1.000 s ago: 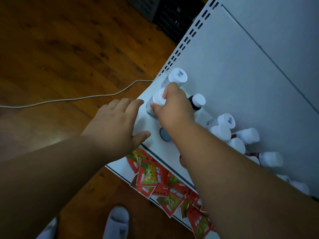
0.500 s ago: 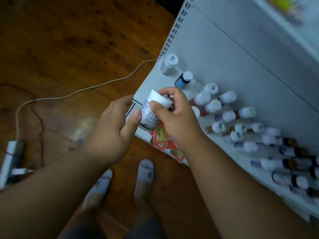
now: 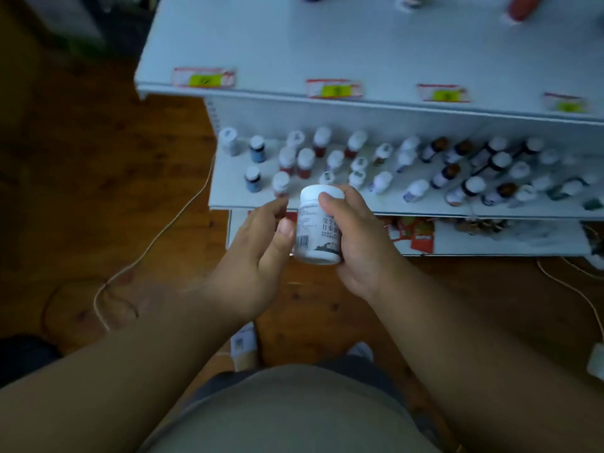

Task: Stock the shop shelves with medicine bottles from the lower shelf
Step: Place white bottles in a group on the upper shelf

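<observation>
While my right hand grips the white bottle, my left hand lies relaxed, thumb touching it. Just beyond them, the lower shelf is crowded with bottles; wooden floor and a cable lie leftward.

Right hand grips white bottle before shelf.
</observation>
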The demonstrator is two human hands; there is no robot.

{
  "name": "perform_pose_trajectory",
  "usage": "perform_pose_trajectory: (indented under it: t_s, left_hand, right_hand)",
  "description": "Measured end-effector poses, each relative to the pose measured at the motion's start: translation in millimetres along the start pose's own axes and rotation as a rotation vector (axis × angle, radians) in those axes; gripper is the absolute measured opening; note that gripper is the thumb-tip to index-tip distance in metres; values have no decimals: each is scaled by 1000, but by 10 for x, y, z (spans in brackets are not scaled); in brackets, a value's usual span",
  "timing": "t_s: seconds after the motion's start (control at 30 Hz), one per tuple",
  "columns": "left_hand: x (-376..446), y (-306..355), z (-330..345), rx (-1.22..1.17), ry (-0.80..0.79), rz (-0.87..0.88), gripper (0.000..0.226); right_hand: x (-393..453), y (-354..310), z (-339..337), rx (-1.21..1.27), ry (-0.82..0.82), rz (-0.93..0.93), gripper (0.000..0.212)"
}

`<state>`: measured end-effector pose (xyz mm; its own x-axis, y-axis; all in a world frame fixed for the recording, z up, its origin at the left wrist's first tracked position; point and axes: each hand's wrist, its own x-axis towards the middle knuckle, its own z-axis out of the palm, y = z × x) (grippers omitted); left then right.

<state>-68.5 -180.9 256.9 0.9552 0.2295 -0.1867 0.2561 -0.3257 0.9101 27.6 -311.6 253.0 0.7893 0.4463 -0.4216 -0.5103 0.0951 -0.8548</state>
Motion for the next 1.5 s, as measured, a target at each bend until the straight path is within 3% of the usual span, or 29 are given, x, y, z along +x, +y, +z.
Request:
perform_pose_trajectory:
  t_s: [0.1, 0.23, 0.37, 0.53, 0.7, 0.9, 1.1, 1.33, 1.5]
  left_hand:
    - [156, 447, 513, 35, -105, 112, 82]
    - [362, 1130, 1498, 95, -248, 239, 89]
    - [517, 1740, 2505, 72, -397, 316, 96]
    - [772, 2379, 3448, 151, -495, 451, 92]
    - [1308, 2840, 4214, 231, -565, 550, 88]
    - [2050, 3482, 5237, 245, -727, 610, 100]
    - [2401, 4204, 6273, 227, -886, 710, 75]
    - [2781, 4752, 7590, 277, -854, 720, 80]
    - [3109, 5149, 8373, 293, -732, 621, 88]
  right_hand:
    - [-328, -398, -593, 31, 100, -119, 38]
    - [-841, -907, -1618, 91, 221, -244, 49]
    - [-1277, -1278, -2591, 19, 410, -339, 31]
    - [-1569, -1748, -3575, 129, 555, -385, 8]
    - [-1505, -2163, -4420, 90, 654, -461, 8]
    - [-1460, -2742, -5399, -17, 856, -495, 24]
    - [-1636, -3220, -6437, -42, 1013, -572, 18]
    - [-1604, -3585, -7922, -116, 1069, -561, 16]
    - [-1462, -4078, -8984, -236, 952, -518, 13]
